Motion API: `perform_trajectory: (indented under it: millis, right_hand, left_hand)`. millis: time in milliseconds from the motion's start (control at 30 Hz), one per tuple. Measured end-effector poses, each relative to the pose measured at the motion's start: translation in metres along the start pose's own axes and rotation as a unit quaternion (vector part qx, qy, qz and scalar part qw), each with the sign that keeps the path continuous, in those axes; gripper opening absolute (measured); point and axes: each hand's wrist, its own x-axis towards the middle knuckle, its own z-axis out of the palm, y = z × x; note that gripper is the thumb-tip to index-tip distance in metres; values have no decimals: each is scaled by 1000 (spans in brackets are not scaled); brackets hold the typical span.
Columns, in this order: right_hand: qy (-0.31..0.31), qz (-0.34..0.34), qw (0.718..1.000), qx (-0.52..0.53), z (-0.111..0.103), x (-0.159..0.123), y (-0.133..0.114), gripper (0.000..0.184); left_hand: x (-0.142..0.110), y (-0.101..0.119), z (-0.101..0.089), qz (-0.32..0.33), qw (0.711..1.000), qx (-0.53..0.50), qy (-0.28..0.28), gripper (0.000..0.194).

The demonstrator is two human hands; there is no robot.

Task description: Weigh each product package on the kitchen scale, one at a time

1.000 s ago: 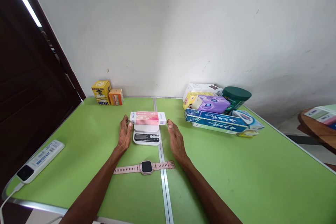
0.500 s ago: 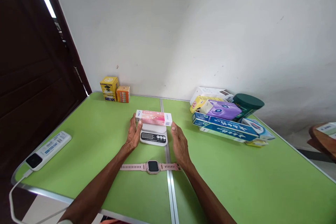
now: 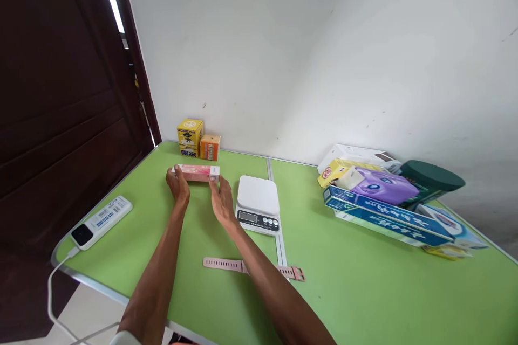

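A long pink and white box (image 3: 194,173) is held level between my two hands, low over or on the green table left of the scale; I cannot tell if its underside touches. My left hand (image 3: 178,187) grips the box's left end, with the thumb on the near side. At the other end, my right hand (image 3: 222,200) closes on the corner. A white kitchen scale (image 3: 258,195) with a bare platform sits just right of that hand. The pink-strapped watch (image 3: 222,264) lies nearer me, its face hidden under my right forearm.
Against the wall stand a yellow box (image 3: 190,137) and an orange box (image 3: 210,147). On the right, blue toothpaste boxes (image 3: 388,215), a purple pack (image 3: 374,186) and a dark green container (image 3: 431,179) are heaped. A white device (image 3: 101,222) with a cable lies at left.
Both hands have carried the pink box from over the scale to its left, near the orange box. The scale's platform is now uncovered. My view has shifted left.
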Motion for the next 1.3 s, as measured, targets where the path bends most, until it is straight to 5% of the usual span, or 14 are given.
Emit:
perform_trajectory:
  millis: [167, 433, 733, 967, 1100, 1300]
  right_hand:
    - [-3, 47, 999, -8, 30, 27, 22, 100]
    - [-31, 3, 999, -23, 40, 62, 33, 70]
    - [-83, 38, 986, -142, 49, 74, 30, 56]
    - [-97, -2, 986, -134, 51, 52, 29, 83]
    - [-145, 38, 985, -80, 33, 38, 17, 93]
    - [-237, 52, 970, 7, -19, -14, -4, 102]
  left_hand:
    - [24, -16, 10, -2, 1000, 27, -16, 73]
    - [44, -22, 26, 59, 982, 160, -84, 138]
    - [67, -13, 41, 64, 985, 140, -73, 127]
    - [71, -15, 38, 81, 981, 142, -105, 116]
    - [64, -12, 30, 87, 984, 127, -88, 108]
    - [40, 5, 8, 6, 991, 117, -71, 92]
